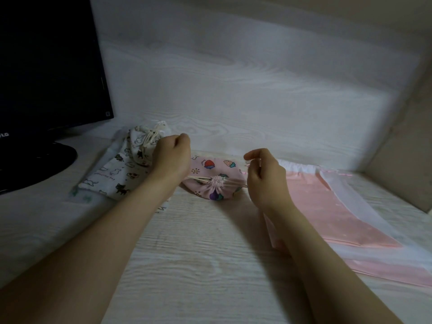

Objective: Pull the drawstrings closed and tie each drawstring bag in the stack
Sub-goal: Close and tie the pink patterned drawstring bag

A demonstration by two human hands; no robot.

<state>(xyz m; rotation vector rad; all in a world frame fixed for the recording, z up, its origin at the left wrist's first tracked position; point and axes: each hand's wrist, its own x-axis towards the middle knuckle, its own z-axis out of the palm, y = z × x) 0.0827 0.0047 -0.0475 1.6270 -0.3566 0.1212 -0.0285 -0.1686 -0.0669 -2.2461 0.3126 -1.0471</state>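
Observation:
A small pink bag with fruit prints (211, 170) lies in the middle of the desk, its mouth gathered shut around a cream drawstring (230, 182). My left hand (171, 155) is fisted just left of it, with one cord end running under the palm. My right hand (265, 174) is curled on the right, pinching the other cord end. To the left lies a white bag with cat prints (121, 174), cinched and knotted at its top. On the right, flat pink and white bags (332, 211) are stacked, their mouths open toward the wall.
A dark LG monitor (46, 66) on a round black base (35, 164) stands at the left. The white wood-grain desk (198, 253) meets a back wall and a side panel (406, 160) on the right.

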